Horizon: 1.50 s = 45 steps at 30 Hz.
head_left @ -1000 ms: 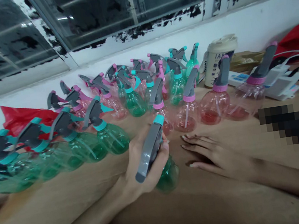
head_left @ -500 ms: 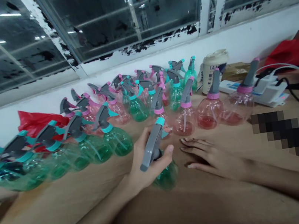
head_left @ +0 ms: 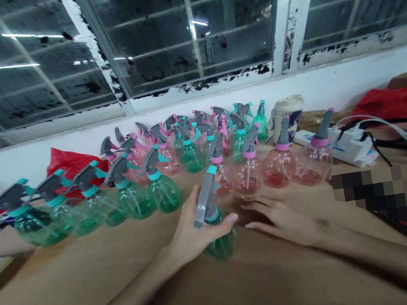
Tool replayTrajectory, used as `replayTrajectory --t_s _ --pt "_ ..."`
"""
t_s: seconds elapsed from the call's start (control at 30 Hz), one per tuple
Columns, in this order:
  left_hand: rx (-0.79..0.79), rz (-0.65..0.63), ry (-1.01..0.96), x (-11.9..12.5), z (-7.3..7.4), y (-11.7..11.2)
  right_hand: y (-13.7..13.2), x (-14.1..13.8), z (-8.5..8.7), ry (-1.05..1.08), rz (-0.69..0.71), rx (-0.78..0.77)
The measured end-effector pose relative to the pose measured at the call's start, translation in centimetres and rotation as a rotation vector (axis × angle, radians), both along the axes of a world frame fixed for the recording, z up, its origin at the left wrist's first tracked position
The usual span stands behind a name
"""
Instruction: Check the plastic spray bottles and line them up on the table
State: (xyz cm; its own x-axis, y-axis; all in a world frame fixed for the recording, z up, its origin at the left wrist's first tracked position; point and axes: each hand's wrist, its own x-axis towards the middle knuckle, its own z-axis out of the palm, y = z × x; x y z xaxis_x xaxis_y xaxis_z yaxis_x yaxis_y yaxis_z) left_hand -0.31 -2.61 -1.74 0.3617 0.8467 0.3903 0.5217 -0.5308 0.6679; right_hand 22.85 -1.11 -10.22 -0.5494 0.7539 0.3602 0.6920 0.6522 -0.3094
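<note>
A spray bottle (head_left: 222, 245) with a clear green body, teal collar and grey trigger head stands in the middle of the table, its nozzle facing away from me. Around its upper body curl the fingers and thumb of my left hand (head_left: 188, 228), so part of the bottle is hidden. To the right, my right hand (head_left: 280, 216) rests palm down with fingers stretched out, apart from the bottle. Beyond it is a row of pink spray bottles (head_left: 248, 179). Green spray bottles (head_left: 164, 194) form a line at the left.
More pink and green bottles (head_left: 191, 157) crowd against the wall. Red plastic bags (head_left: 73, 164) (head_left: 391, 103) lie at both sides. A paper cup (head_left: 287, 112) and a white power strip with plugs (head_left: 353, 145) stand back right. A pixelated dark patch (head_left: 398, 205) covers the right edge.
The camera view has tilted up and shifted a little. My left hand still grips the green spray bottle, and my right hand stays spread on the table.
</note>
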Motion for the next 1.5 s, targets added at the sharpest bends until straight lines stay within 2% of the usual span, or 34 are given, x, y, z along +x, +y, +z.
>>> replayTrajectory --t_s 0.1,0.2,0.27,0.33,0.57,0.77,0.93,1.23,1.5 --pt "-0.039 0.017 -0.01 -0.3 -0.1 -0.5 0.2 -0.5 2.9 0.005 -0.07 0.028" --pt "-0.07 0.049 -0.042 -0.7 -0.2 -1.0 1.0 -1.4 5.6 -0.007 -0.25 0.013" --pt "-0.075 0.062 -0.039 -0.9 -0.1 -1.4 1.9 -2.2 6.7 -0.02 -0.37 0.045" --pt "-0.043 0.078 0.014 -1.3 0.1 -1.7 2.8 -3.1 7.2 -0.016 -0.425 0.063" --pt "0.039 0.13 0.212 -3.8 1.4 -1.6 5.1 -5.8 7.2 -0.01 -0.532 0.047" --pt "0.028 0.21 0.25 -5.5 1.8 0.4 6.8 -7.3 6.7 -0.023 -0.573 0.006" --pt "0.144 0.235 0.342 -5.3 1.8 3.1 7.0 -7.4 6.5 -0.053 -0.568 -0.008" --pt "0.101 0.186 0.322 -4.6 1.6 7.0 6.3 -6.8 6.8 -0.072 -0.548 -0.02" --pt "0.077 0.199 0.276 -4.6 1.7 8.5 5.5 -6.5 6.7 -0.068 -0.529 -0.03"
